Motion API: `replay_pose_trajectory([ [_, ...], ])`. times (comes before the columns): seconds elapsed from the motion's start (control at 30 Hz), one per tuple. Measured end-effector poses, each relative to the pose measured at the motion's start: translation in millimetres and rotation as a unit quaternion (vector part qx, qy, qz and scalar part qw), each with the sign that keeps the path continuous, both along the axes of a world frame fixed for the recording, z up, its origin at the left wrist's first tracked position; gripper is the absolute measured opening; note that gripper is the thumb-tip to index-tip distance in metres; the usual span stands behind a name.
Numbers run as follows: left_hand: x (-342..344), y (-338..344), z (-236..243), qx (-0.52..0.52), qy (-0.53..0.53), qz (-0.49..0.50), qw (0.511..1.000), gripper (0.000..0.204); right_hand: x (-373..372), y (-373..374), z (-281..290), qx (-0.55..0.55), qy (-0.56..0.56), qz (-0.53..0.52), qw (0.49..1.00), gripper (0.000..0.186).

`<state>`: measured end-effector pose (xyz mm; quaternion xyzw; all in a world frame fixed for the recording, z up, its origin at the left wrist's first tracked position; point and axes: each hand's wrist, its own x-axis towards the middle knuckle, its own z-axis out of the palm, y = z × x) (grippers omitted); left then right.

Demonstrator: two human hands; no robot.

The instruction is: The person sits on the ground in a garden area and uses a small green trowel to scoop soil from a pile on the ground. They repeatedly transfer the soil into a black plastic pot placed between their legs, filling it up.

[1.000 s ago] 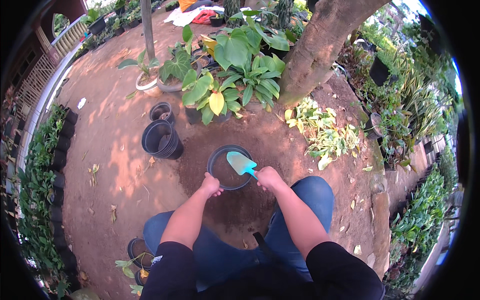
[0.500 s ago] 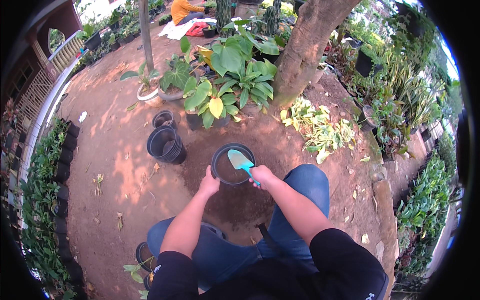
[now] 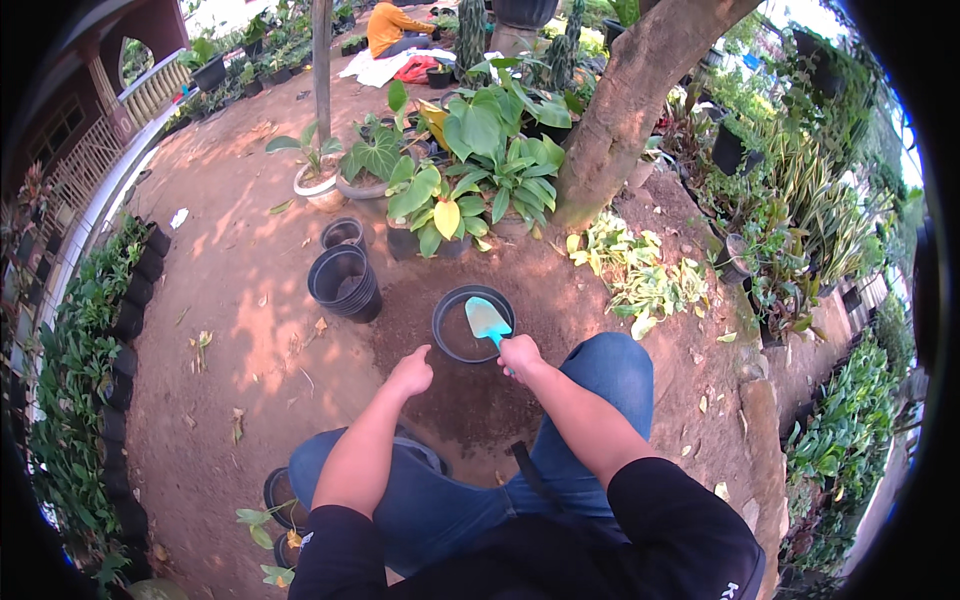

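Note:
A round black pot stands on dark soil in front of me. My right hand is closed round the handle of a turquoise trowel, whose blade is over the inside of the pot. My left hand is just left of and below the pot, apart from it, with the index finger stretched toward it and nothing visible in the fingers. A stack of black pots stands to the left of the pot, with a smaller pot behind it.
Leafy potted plants stand ahead beside a tree trunk. Cut yellow-green leaves lie to the right. Rows of potted plants line the left side. A person in an orange top sits far back. Small pots stand by my left knee.
My left hand has let go of the pot's rim and drawn back toward the lower left. The trowel in my right hand stays over the pot. The view has shifted slightly.

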<state>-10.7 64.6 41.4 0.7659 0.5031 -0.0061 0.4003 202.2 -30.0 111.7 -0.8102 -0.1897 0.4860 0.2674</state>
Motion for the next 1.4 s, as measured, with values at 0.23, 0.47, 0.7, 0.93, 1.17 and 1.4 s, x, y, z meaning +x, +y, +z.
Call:
replay_pose_trajectory([
  [0.23, 9.4, -21.0, 36.3, 0.002, 0.064, -0.081, 0.995, 0.057, 25.2, -3.6, -1.7, 0.061, 0.049, -0.033, 0.996, 0.024],
  [0.47, -5.6, -18.8, 87.3, -0.015, 0.001, -0.018, 1.000, 0.061, 64.4, -19.3, 63.1, 0.240, 0.246, -0.079, 0.936, 0.023],
  [0.7, -11.6, -10.6, 149.5, 0.117, -0.207, 0.057, 0.970, 0.036, 78.3, -21.9, 71.6, 0.276, 0.335, -0.179, 0.883, 0.024],
  [0.93, -32.6, -40.5, 193.0, 0.122, -0.334, 0.194, 0.914, 0.034, 89.3, -23.8, 77.9, 0.300, 0.375, -0.200, 0.854, 0.030],
  [1.17, -20.6, -85.8, 167.4, 0.058, -0.157, 0.138, 0.976, 0.032, 100.0, -8.8, 65.2, 0.299, 0.340, -0.216, 0.865, 0.034],
  [1.4, 8.5, -77.1, 167.5, -0.008, -0.118, 0.038, 0.992, 0.033, 114.4, -8.0, 48.0, 0.285, 0.340, -0.233, 0.865, 0.024],
])
